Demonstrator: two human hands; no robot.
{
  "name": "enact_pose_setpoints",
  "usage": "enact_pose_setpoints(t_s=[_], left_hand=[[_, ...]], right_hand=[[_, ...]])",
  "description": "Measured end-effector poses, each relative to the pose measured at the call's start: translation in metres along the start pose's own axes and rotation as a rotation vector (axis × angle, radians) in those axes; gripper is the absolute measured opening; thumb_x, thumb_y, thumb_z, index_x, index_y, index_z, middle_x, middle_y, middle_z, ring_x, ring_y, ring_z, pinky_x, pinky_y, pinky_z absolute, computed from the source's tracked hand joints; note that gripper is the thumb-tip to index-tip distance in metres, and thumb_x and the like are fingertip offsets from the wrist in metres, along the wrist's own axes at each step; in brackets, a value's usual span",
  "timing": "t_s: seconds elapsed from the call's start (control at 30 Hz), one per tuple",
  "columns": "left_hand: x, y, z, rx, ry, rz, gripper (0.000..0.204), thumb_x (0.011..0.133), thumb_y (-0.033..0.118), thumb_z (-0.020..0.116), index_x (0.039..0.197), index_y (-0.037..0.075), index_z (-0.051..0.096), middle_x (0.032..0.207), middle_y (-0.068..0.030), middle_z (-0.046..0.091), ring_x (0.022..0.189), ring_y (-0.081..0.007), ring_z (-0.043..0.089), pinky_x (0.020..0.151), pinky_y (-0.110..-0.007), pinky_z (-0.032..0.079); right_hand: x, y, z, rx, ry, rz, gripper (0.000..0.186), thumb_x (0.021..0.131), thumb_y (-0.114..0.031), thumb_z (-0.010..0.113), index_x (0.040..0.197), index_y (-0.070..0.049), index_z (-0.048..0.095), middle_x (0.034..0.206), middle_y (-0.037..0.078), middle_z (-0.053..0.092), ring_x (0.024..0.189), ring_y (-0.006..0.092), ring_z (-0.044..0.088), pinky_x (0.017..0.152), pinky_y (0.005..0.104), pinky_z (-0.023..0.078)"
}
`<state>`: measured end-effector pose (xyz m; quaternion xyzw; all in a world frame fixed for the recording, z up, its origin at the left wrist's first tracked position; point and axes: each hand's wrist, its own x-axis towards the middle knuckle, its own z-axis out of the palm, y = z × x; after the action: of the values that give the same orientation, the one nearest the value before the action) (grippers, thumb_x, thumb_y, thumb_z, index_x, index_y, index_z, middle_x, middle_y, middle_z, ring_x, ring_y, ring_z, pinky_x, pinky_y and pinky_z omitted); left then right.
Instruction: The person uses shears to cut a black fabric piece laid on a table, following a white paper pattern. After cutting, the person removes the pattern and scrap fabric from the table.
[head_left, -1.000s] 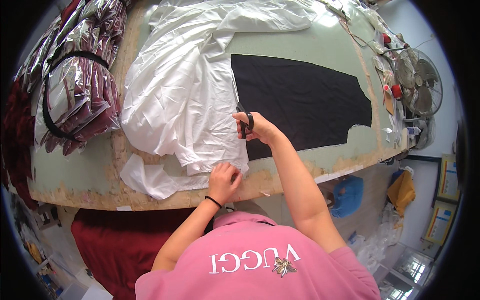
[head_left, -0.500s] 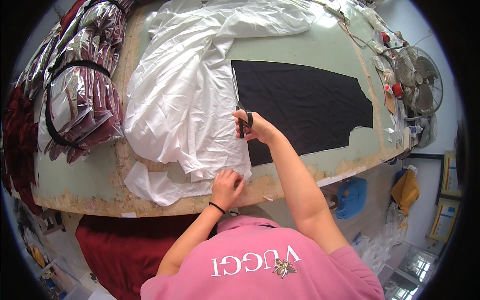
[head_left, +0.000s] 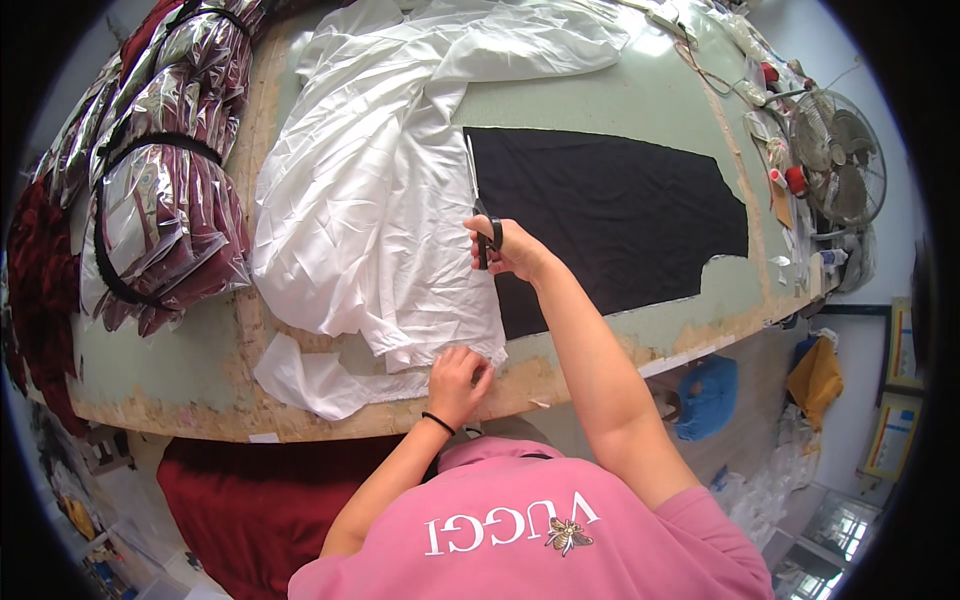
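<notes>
My right hand (head_left: 507,248) is closed round the black handles of a pair of scissors (head_left: 496,236). Their long blades (head_left: 472,170) point away from me, along the line where white fabric (head_left: 375,230) meets a flat black fabric piece (head_left: 610,205). The black piece has straight and curved cut edges and lies to the right. Close to the table's near edge, my left hand (head_left: 460,384) has its fingers curled down on the lower edge of the white fabric. Its fingertips are partly hidden. Loose and wrinkled, the white fabric spreads toward the far side.
Plastic-wrapped dark red garments (head_left: 170,215) are piled on the left of the worktable (head_left: 560,100). A white scrap (head_left: 310,378) lies near the front edge. At the right stands a fan (head_left: 838,155) beside clutter. Dark red cloth (head_left: 250,500) and a blue stool (head_left: 707,397) are below the table.
My right hand and the scissors have crept slightly farther along the edge between the white and black fabrics. My left hand stays on the white fabric. The whole view has shifted a little.
</notes>
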<state>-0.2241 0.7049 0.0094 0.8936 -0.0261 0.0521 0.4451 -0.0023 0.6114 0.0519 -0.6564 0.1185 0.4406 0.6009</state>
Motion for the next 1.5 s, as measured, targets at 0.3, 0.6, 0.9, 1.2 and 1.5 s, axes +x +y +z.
enact_pose_setpoints(t_s=[0.3,0.6,0.9,1.2,1.5], left_hand=[[0.0,0.0,-0.002,0.005,-0.024,-0.011,0.012,0.075,0.014,0.068,0.074,0.008,0.058,0.078,-0.0055,0.056,0.077,-0.0258,0.053,0.07,-0.038,0.041],[0.0,0.0,0.0,0.017,-0.01,0.002,0.013,0.075,0.014,0.069,0.073,0.008,0.058,0.076,-0.0054,0.055,0.074,-0.0259,0.052,0.068,-0.037,0.041],[0.0,-0.002,0.001,0.026,-0.022,0.004,0.013,0.075,0.015,0.069,0.073,0.009,0.058,0.075,-0.0048,0.055,0.073,-0.0255,0.052,0.066,-0.037,0.04],[-0.002,-0.004,0.001,0.025,-0.03,0.0,0.012,0.075,0.016,0.068,0.074,0.009,0.058,0.076,-0.0051,0.055,0.075,-0.0258,0.053,0.067,-0.038,0.039],[0.0,-0.009,-0.013,-0.215,-0.114,-0.18,0.015,0.081,0.019,0.068,0.079,0.007,0.06,0.079,-0.0046,0.058,0.074,-0.0207,0.055,0.068,-0.033,0.043]], right_hand=[[0.007,-0.005,0.0,-0.071,0.042,-0.048,0.032,0.077,-0.043,0.068,0.078,-0.013,0.057,0.07,0.0,0.06,0.06,0.0121,0.061,0.052,0.0231,0.042],[0.023,-0.011,-0.003,-0.083,0.033,-0.06,0.031,0.077,-0.042,0.067,0.079,-0.013,0.058,0.071,-0.001,0.059,0.06,0.0119,0.061,0.053,0.0243,0.041],[0.028,-0.023,-0.008,-0.07,0.022,-0.039,0.033,0.076,-0.044,0.068,0.079,-0.012,0.057,0.072,0.001,0.059,0.06,0.0122,0.062,0.052,0.024,0.041],[0.032,-0.029,-0.004,-0.037,0.035,-0.041,0.032,0.076,-0.039,0.07,0.078,-0.01,0.058,0.07,0.001,0.059,0.058,0.0123,0.061,0.05,0.0245,0.042],[0.024,-0.036,-0.007,-0.151,-0.042,-0.107,0.034,0.079,-0.042,0.069,0.083,-0.01,0.059,0.071,0.0,0.061,0.061,0.0108,0.064,0.047,0.023,0.041]])
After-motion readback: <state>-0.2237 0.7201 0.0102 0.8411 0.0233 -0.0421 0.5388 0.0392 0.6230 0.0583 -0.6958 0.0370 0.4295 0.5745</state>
